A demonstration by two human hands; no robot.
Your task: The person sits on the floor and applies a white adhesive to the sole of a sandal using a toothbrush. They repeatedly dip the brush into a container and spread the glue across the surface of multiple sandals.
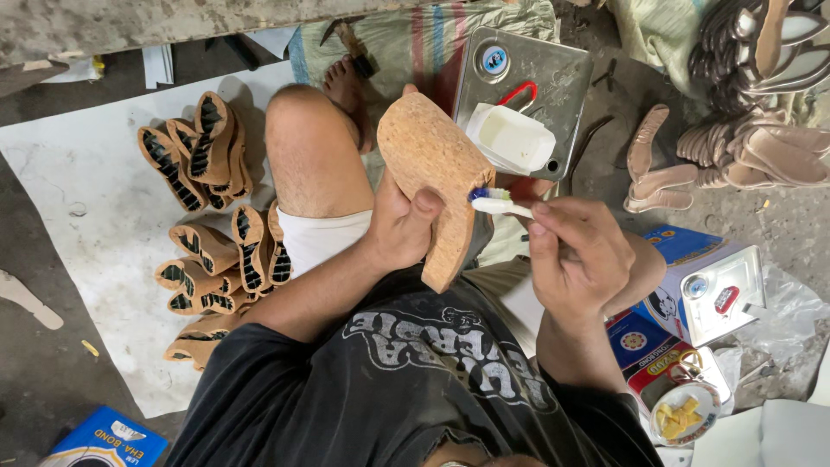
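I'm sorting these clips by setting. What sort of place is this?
Probably a small floor-level shoemaking workshop. The left hand holds a cork wedge sole, the right hand a white toothbrush; glue-streaked wedge soles and flat tan insoles lie piled around.

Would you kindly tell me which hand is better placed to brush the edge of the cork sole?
The right hand, probably: it holds the toothbrush with its bristles at the edge of the cork sole. The left hand has its grip around that sole, steadying it upright.
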